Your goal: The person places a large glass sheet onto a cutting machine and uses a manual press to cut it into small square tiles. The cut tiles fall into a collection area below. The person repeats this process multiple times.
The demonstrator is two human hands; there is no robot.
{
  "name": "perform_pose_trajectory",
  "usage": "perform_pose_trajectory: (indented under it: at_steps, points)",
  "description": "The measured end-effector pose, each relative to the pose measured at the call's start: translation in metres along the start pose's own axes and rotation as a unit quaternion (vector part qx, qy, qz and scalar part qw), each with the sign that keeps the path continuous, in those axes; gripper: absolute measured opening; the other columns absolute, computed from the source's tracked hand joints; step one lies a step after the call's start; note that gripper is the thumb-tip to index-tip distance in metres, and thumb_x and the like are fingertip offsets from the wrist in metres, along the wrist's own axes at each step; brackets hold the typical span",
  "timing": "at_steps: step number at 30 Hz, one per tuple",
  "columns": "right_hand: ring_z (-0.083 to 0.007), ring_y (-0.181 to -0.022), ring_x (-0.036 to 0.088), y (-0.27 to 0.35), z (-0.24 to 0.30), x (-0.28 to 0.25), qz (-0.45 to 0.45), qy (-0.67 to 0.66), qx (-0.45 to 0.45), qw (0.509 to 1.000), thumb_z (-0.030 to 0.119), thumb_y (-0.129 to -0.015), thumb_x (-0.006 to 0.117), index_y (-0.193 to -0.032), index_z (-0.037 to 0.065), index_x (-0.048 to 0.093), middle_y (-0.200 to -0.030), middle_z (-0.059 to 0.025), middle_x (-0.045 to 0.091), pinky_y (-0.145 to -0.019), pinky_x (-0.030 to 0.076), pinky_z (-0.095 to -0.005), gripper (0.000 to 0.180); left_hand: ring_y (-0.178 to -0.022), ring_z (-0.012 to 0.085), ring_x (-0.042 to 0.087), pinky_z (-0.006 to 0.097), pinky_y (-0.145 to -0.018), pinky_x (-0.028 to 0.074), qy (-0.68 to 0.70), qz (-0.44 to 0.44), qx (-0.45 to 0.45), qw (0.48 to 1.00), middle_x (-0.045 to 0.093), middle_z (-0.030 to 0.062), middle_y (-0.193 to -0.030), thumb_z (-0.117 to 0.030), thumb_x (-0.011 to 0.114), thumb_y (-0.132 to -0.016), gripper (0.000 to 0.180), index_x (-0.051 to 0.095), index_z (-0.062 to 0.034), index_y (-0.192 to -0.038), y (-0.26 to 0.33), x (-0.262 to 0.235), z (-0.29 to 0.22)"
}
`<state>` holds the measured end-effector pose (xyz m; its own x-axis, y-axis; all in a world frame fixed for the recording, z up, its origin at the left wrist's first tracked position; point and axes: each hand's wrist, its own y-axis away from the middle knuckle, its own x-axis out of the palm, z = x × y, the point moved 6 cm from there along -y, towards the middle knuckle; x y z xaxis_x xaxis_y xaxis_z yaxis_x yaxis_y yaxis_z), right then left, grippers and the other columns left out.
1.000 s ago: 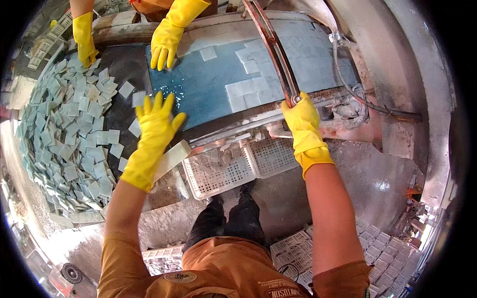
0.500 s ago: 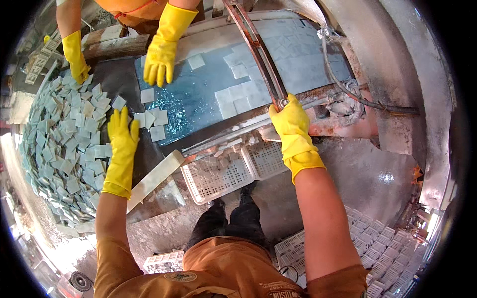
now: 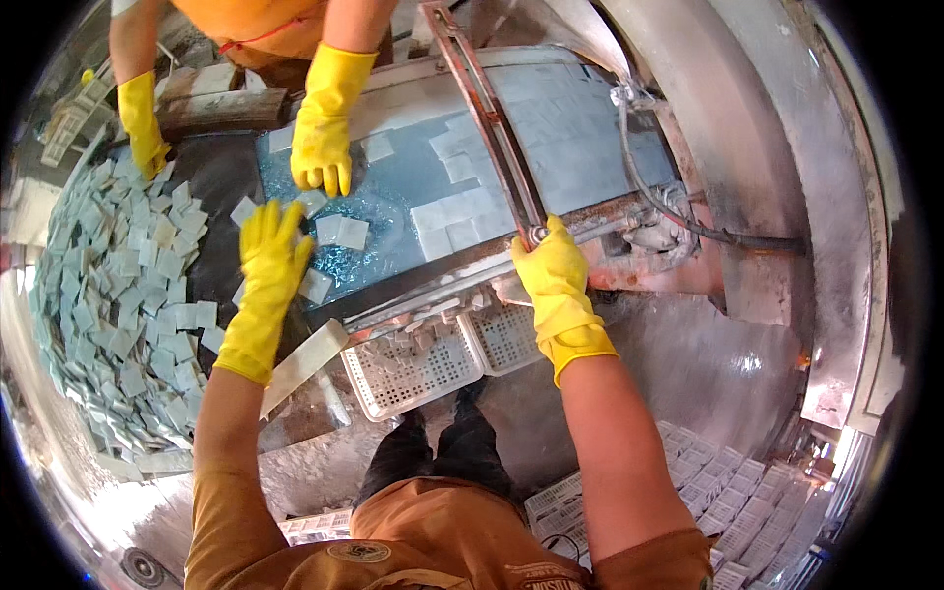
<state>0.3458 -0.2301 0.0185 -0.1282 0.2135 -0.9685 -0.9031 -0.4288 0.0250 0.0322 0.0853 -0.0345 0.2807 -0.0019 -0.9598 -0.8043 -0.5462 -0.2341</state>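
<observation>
Just beyond the flat, open left hand, loose square tiles; right hand around the metal bar.

Two white perforated plastic baskets sit side by side under the near edge of the wet table — well below the grip level. A black hose curves along the rusty metalwork to the right. Stacks of pale tiles in crates lie at the lower right — farthest from either grip.
</observation>
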Motion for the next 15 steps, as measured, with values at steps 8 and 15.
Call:
perform_pose_trajectory:
  at_steps: [8, 15]
  points:
    - [-0.043, -0.107, 0.075, -0.003, 0.009, -0.003, 0.066, 0.01, 0.026, 0.997, 0.048, -0.085, 0.081, -0.138, 0.004, 0.065, -0.118, -0.0241, 0.076, -0.091, 0.06, -0.0524, 0.07, -0.148, 0.0584, 0.037, 0.069, -0.124, 0.025, -0.036, 0.003, -0.048, 0.998, 0.04, 0.0363, -0.162, -0.041, 0.075, -0.095, 0.083, 0.044, 0.0044, -0.158, 0.016, 0.039, -0.041]
    - [-0.0427, -0.102, 0.075, -0.001, 0.014, -0.009, 0.05, -0.003, 0.021, 0.999, 0.042, -0.088, 0.078, -0.119, 0.007, 0.067, -0.107, -0.0211, 0.077, -0.086, 0.06, -0.0534, 0.048, -0.143, 0.0464, 0.05, 0.059, -0.122, 0.036, 0.012, 0.03, 0.057, 0.998, 0.057, 0.019, -0.154, -0.024, 0.076, -0.091, 0.063, 0.061, -0.0154, -0.151, 0.011, 0.009, -0.045]
